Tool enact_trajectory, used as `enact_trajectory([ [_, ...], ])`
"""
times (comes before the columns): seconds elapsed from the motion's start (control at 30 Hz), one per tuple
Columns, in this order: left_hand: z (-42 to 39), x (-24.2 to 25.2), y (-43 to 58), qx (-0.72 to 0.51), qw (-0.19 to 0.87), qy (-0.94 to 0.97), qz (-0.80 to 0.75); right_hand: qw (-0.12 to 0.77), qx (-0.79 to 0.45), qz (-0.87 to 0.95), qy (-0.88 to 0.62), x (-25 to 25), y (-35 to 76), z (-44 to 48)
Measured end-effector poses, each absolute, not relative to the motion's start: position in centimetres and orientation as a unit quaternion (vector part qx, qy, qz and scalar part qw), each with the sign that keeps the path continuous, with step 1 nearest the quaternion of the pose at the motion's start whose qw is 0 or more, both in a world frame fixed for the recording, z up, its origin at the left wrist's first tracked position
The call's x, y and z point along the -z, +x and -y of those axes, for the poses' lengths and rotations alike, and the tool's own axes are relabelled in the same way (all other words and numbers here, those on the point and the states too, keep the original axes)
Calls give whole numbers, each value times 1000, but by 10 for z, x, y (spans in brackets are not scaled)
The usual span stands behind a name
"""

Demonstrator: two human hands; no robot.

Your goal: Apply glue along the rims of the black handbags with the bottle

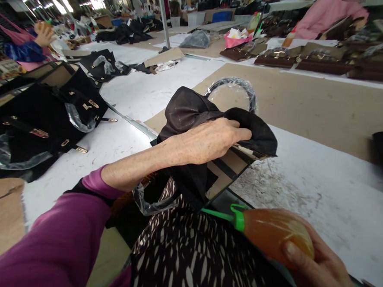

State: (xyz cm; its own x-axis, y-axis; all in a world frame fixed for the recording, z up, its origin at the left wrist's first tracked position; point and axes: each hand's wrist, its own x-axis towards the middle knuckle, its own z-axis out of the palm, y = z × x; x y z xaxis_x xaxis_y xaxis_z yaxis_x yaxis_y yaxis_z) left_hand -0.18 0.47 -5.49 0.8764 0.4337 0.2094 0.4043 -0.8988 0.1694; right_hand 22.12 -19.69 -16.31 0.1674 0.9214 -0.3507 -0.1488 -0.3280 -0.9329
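Note:
My left hand reaches across with its fingers curled into the dark lining of a handbag, gathering the cloth. Brown panels with black strips show on the bag's open side below that hand. One plastic-wrapped handle arches behind the bag; another wrapped handle hangs on the near side. In my right hand lies a squeeze bottle of amber liquid, tilted sideways. Its green nozzle points left, close to the bag's lower edge. Whether the tip touches the bag I cannot tell.
Black handbags with wrapped handles stand at left. Brown bags line the far right, near a pink basket. Brown card covers part of the white table. Scraps lie beside the bag. Other people work nearby.

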Motion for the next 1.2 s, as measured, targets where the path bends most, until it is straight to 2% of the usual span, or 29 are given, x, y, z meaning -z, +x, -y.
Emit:
enact_trajectory([
  [0.33, -5, 56, -1, -126, 60, 966, -216, 518, -556, 266, -593, 167, 221, 198],
  [0.57, -5, 55, 0, -118, 59, 966, -224, 506, -584, 215, -598, 170, 220, 203],
  [0.93, -6, 56, 1, -119, 52, 966, -225, 483, -579, 259, -604, 172, 221, 214],
  [1.2, -7, 56, 0, -131, 69, 966, -214, 499, -437, 319, -677, 164, 228, 205],
])
